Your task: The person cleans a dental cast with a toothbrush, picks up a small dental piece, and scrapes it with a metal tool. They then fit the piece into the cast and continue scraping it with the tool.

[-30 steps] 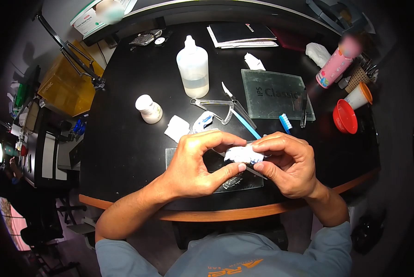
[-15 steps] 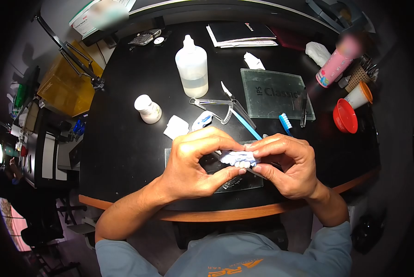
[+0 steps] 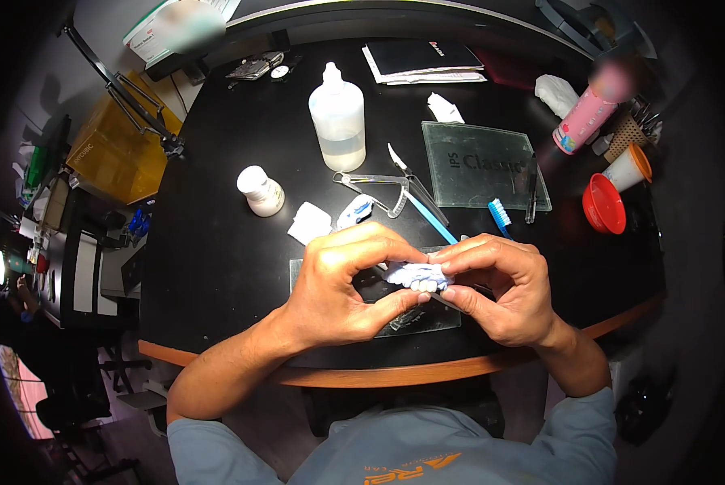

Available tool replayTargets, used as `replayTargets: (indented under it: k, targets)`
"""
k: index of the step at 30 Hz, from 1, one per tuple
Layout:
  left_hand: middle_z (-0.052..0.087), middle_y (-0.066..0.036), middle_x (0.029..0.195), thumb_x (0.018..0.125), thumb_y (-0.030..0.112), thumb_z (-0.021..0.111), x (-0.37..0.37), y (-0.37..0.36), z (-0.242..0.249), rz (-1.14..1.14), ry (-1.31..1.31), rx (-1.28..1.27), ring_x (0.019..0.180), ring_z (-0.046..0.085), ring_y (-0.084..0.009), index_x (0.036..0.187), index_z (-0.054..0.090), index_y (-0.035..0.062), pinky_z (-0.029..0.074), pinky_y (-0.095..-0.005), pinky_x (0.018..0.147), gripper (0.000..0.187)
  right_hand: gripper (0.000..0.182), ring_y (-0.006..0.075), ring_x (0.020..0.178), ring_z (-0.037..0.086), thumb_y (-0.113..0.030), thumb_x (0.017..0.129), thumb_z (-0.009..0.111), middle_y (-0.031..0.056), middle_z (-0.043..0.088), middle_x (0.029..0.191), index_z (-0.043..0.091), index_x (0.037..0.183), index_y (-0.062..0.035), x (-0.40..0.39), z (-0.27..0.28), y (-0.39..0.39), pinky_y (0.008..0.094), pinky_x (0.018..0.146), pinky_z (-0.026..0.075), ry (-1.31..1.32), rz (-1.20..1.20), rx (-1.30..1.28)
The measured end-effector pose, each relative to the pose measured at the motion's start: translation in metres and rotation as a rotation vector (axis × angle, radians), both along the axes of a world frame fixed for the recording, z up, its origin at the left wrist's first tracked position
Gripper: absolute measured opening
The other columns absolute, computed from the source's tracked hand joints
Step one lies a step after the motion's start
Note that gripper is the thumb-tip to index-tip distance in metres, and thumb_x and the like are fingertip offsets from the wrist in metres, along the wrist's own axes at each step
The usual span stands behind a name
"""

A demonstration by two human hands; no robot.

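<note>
Between both hands, above the front of the table, is a dental model [image 3: 415,276] in pale blue-white, with whiter teeth along its lower side. My left hand [image 3: 342,283] pinches it from the left, its thumb at the lower edge and its index finger along the top. From the right, my right hand [image 3: 500,283] grips the other end between thumb and fingers. The fingers cover both ends of the model. Beneath the hands lies a glass plate [image 3: 437,322], partly hidden.
Beyond the hands are a caliper [image 3: 379,181], a blue-handled tool [image 3: 429,217], a blue brush head [image 3: 500,217], another model piece [image 3: 355,212] and crumpled tissue [image 3: 309,223]. A clear squeeze bottle [image 3: 337,121], a small white bottle [image 3: 261,191], a glass slab [image 3: 480,182] and a red bowl [image 3: 605,204] stand around.
Almost nothing differs. My right hand has shifted very slightly left, and both hands keep their hold on the dental model.
</note>
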State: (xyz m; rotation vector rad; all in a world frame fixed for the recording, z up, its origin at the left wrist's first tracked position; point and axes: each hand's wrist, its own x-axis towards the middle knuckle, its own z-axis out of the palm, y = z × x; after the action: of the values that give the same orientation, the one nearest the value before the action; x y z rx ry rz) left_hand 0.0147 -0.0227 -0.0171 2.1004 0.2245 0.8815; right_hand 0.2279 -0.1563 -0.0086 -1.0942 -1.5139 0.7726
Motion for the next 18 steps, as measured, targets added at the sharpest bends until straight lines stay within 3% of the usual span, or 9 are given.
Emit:
replayTargets:
  k: [18]
  targets:
    - [0.08, -0.013, 0.093, 0.078, 0.012, 0.093, 0.0003, -0.0015, 0.0019, 0.004, 0.053, -0.002, 0.084, 0.077, -0.0212, 0.106, 0.079, -0.0004, 0.058, -0.0314, 0.076, 0.034, 0.024, 0.0232, 0.104, 0.077, 0.009, 0.089, 0.077, 0.0212, 0.076, 0.114, 0.073, 0.113, 0.0054, -0.0001, 0.0024, -0.0014, 0.0309, 0.084, 0.068, -0.023, -0.013, -0.043]
